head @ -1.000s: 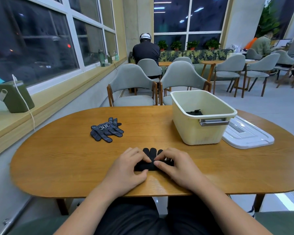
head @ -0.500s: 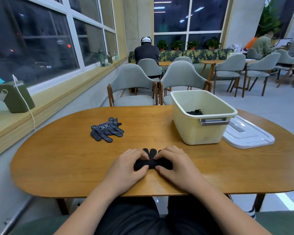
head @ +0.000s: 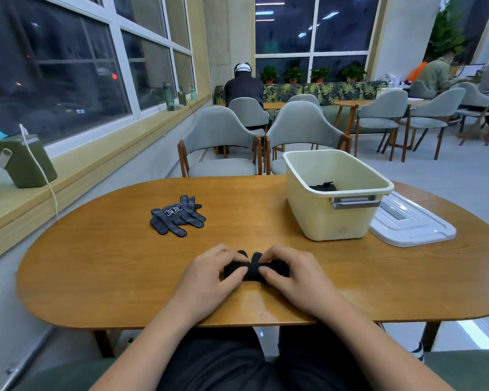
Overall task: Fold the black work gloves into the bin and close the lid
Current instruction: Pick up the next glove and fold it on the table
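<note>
Your left hand (head: pixel 209 273) and right hand (head: pixel 291 275) pinch opposite ends of the black fabric work glove (head: pixel 251 270) on the oval wooden table (head: pixel 110 263), fingers curled onto it. It lies crosswise; the cream plastic bin (head: pixel 336 224) stands ahead-right, nearer your right hand.

The only print I can find is a small patch of white characters on the top glove of the dotted gloves (head: pixel 178 218), which lie toward the far left of the tabletop (head: pixel 110 263). The characters are too small and blurred for me to read. I can read nothing on the black glove (head: pixel 254 270) pinched by my left hand (head: pixel 209 275) and right hand (head: pixel 294 277), nor on the bin (head: pixel 322 221) or the lid (head: pixel 412 227).
</note>
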A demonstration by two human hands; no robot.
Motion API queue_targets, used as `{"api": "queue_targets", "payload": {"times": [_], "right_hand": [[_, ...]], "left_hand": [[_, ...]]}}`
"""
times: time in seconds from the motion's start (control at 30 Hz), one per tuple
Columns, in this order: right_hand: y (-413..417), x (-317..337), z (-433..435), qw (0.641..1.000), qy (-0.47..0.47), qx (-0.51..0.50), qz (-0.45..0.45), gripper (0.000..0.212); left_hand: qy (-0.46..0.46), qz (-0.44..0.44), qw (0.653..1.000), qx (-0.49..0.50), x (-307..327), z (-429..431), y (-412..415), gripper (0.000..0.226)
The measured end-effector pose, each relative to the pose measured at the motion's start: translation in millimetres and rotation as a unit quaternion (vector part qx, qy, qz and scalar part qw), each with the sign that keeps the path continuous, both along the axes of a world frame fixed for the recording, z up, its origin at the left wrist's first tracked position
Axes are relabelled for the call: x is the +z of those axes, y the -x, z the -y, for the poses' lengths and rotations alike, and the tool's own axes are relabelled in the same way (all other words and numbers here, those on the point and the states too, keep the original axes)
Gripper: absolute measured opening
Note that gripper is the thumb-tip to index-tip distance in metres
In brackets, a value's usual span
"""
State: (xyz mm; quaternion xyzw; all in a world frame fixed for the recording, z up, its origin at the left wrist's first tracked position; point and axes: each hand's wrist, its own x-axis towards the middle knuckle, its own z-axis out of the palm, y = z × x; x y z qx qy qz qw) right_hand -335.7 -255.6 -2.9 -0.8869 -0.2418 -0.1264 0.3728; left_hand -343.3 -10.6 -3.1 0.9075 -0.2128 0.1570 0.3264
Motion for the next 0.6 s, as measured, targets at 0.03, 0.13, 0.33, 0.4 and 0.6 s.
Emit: {"api": "queue_targets", "payload": {"times": [0.03, 0.13, 0.33, 0.4, 0.6], "right_hand": [[-0.7, -0.4, 0.3, 1.000, 0.002, -0.009, 0.001, 0.008], [-2.7, -2.5, 0.7, 0.999, 0.015, -0.035, 0.008, 0.008], [-5.9, -4.1, 0.1, 0.998, 0.028, -0.047, 0.033, 0.019], [-5.9, -7.6, -1.0, 0.996, 0.043, -0.062, 0.048, 0.024], [-1.5, -14.6, -5.0, 0.980, 0.107, -0.095, 0.136, 0.030]], "left_hand": [[-0.004, 0.007, 1.000, -0.001, 0.6, 0.1, 0.9, 0.024], [-0.021, 0.027, 0.999, -0.010, 1.6, 0.3, 3.6, 0.033], [-0.019, 0.010, 1.000, -0.010, -2.7, -1.7, -1.3, 0.034], [-0.020, 0.003, 1.000, -0.005, -4.1, -2.1, -3.1, 0.033], [-0.037, -0.013, 0.999, 0.025, -8.8, -2.4, -10.8, 0.034]]}}
